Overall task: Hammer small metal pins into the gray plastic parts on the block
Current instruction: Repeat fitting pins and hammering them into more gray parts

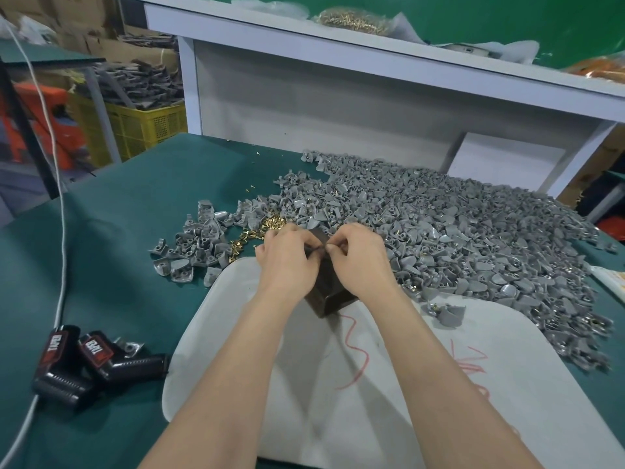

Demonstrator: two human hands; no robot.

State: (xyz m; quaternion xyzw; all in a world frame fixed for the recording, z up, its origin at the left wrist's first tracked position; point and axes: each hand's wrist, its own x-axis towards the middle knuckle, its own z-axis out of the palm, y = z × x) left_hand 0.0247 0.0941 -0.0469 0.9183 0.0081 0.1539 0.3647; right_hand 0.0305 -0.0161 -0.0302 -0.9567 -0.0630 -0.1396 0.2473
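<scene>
A dark block (329,292) stands on a white pad (389,384) in the middle of the green table. Over the block's top, my left hand (287,262) and my right hand (362,258) meet with fingertips pinched together. Something small sits between the fingertips; it is too hidden to name. A little heap of brass pins (257,231) lies just left of my left hand. A very large pile of gray plastic parts (456,238) spreads to the right and behind. No hammer is in view.
A smaller cluster of gray parts (196,242) lies left of the pins. Two black tools with red labels (84,360) and a white cable (61,265) lie at the near left. A white shelf (338,45) rises behind, with a yellow crate (142,126) beyond the table's left edge.
</scene>
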